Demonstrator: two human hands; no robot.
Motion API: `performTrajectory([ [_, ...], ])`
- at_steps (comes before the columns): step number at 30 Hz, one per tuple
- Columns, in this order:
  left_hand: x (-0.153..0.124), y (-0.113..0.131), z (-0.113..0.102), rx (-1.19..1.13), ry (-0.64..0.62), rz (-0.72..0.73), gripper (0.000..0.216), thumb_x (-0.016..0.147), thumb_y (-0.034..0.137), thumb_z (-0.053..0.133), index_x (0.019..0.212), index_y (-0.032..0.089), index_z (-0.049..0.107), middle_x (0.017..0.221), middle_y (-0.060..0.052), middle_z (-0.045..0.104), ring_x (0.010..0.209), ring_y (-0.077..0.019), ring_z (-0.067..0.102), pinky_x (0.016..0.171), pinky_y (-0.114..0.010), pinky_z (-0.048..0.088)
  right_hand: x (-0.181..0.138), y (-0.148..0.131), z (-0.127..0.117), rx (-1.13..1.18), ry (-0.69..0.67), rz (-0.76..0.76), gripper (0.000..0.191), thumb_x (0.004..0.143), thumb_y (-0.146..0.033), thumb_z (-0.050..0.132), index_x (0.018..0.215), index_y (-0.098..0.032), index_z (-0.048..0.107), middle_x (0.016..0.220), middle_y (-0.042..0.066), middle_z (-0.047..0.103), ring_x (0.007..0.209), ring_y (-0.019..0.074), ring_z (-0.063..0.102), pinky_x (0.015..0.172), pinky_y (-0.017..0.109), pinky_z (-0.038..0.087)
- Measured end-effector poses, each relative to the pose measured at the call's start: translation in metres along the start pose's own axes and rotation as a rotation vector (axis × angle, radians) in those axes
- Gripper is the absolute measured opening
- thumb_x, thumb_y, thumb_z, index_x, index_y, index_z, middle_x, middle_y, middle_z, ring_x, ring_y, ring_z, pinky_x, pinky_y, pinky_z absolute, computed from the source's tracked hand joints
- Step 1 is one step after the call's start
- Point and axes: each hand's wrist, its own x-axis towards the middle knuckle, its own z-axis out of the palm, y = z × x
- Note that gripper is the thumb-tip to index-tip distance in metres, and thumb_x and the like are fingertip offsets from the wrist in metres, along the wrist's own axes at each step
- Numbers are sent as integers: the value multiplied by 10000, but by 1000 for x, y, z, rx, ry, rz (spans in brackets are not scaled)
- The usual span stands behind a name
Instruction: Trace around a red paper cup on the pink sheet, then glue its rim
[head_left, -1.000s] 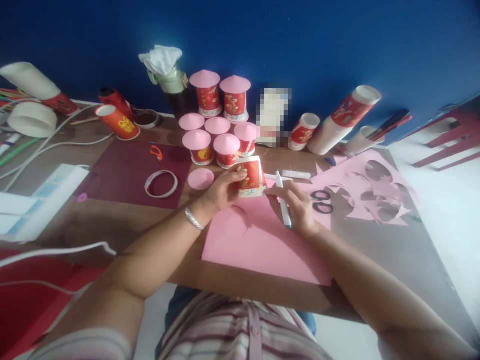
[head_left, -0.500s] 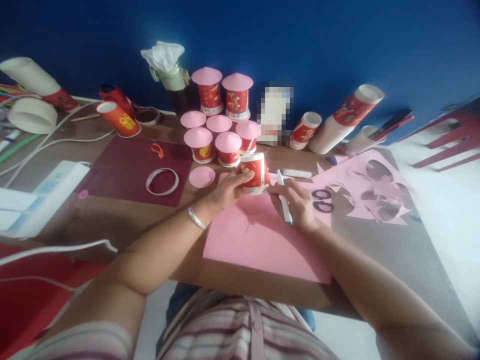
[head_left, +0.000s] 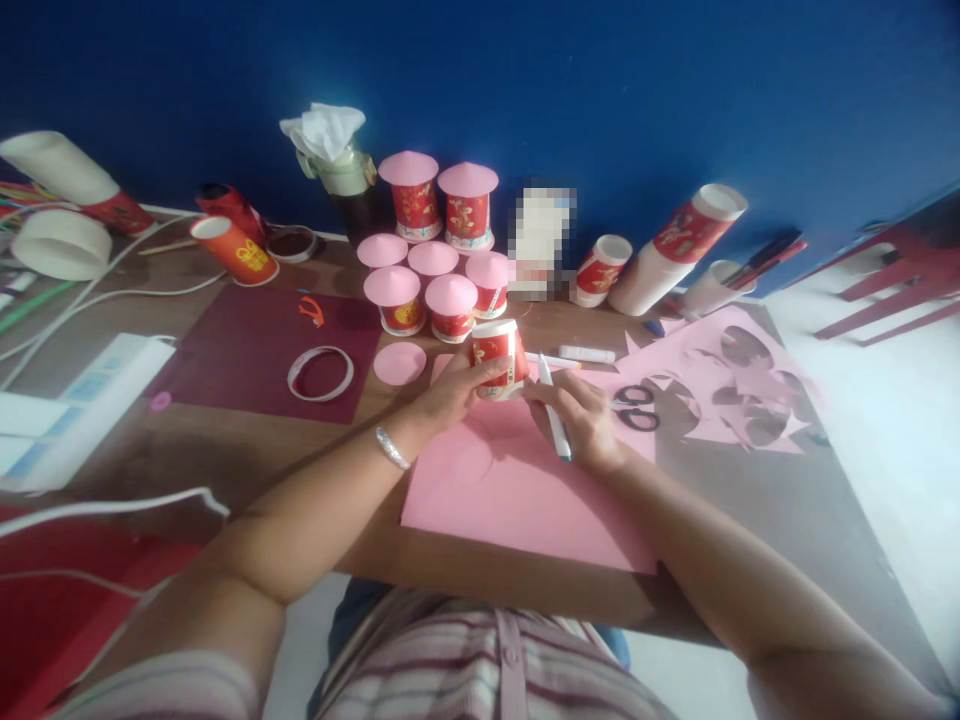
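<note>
Wrapped around a red paper cup (head_left: 499,345), my left hand (head_left: 457,392) holds it upside down above the pink paper sheet (head_left: 517,490). My right hand (head_left: 581,420) grips a white marker pen (head_left: 553,410) that points up and slants, its fingertips close to the cup's lower rim. Whether those fingertips touch the cup I cannot tell. Just behind stand several red cups with pink cone tops (head_left: 451,296). A flat pink paper disc (head_left: 400,364) lies left of the sheet, and black-handled scissors (head_left: 637,408) rest right of my right hand.
A tape roll (head_left: 321,374) lies on a dark red sheet (head_left: 255,350) at left. Pink paper offcuts (head_left: 742,380) spread at right. Stacked cups (head_left: 679,250) and a pen cup (head_left: 716,288) stand by the blue wall. White cables (head_left: 112,290) cross the left side.
The whole view has shifted slightly, with the table things lower in the picture. My left fingers have moved on the cup, now lying across its lower front. The marker stays in my right hand.
</note>
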Motion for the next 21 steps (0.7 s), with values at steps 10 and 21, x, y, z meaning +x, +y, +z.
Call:
performTrajectory([
  [10, 4, -7, -17, -28, 69, -52, 297, 799, 379, 849, 1038, 241, 738, 932, -12, 762, 912, -169, 725, 831, -283, 562, 4, 4, 0, 23, 48, 98, 239, 982, -86, 623, 1139, -249, 701, 859, 13, 673, 705, 144, 660, 652, 261, 554],
  [21, 5, -5, -13, -108, 104, -60, 302, 799, 371, 850, 1019, 203, 730, 947, -15, 766, 898, -161, 736, 858, -300, 562, -2, 8, -3, 38, 11, 134, 268, 1044, -238, 614, 1310, -231, 641, 925, 39, 642, 762, 177, 654, 692, 316, 577],
])
